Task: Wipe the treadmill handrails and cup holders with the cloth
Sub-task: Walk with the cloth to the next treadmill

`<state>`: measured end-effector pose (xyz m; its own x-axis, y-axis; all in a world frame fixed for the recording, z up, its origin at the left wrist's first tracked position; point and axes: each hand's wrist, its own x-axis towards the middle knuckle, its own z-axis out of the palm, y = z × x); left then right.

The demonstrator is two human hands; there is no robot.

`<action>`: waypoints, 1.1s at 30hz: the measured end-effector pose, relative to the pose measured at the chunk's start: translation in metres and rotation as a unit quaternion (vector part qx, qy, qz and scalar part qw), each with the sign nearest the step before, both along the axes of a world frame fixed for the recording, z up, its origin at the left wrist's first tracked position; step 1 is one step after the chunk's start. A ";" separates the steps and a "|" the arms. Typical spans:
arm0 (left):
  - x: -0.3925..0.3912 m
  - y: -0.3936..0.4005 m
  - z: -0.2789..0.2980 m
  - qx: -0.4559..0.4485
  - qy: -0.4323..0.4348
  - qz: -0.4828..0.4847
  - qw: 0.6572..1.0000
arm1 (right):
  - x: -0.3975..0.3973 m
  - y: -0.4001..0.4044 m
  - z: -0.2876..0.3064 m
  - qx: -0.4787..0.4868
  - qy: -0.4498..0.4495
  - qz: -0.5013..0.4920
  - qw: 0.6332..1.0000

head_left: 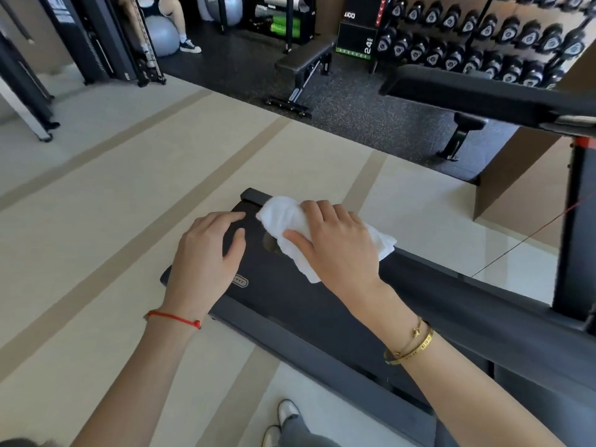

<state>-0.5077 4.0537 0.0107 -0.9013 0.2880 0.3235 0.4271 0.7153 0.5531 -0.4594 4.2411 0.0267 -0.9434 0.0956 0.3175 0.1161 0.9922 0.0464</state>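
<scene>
A wide black treadmill handrail panel (290, 295) runs from the centre toward the lower right. On its far end lies a bunched white cloth (283, 217); my right hand (335, 246) grips it from above, fingers curled over it and thumb against its near side. A rounded dark shape (269, 245) shows on the panel just under the cloth's edge. My left hand (206, 256) rests on the panel's left edge beside the cloth, fingers relaxed. The second handrail (483, 98) crosses the upper right, untouched.
A black treadmill upright (574, 227) with a thin red cord (532, 233) stands at right. Beyond are a weight bench (303, 62), a dumbbell rack (483, 43) and a person seated on a grey ball (161, 37). My shoes (283, 417) stand on the pale floor.
</scene>
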 end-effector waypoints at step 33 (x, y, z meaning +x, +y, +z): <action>0.010 -0.253 -0.045 0.062 -0.079 0.389 0.916 | -0.166 -0.237 -0.055 -0.253 -0.163 0.359 0.883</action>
<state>-0.4974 3.8003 -0.0339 -0.8571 -0.4904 0.1581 -0.2768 0.6971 0.6614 -0.6256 4.0037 -0.0281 -0.8519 -0.5129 0.1058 -0.4893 0.7074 -0.5100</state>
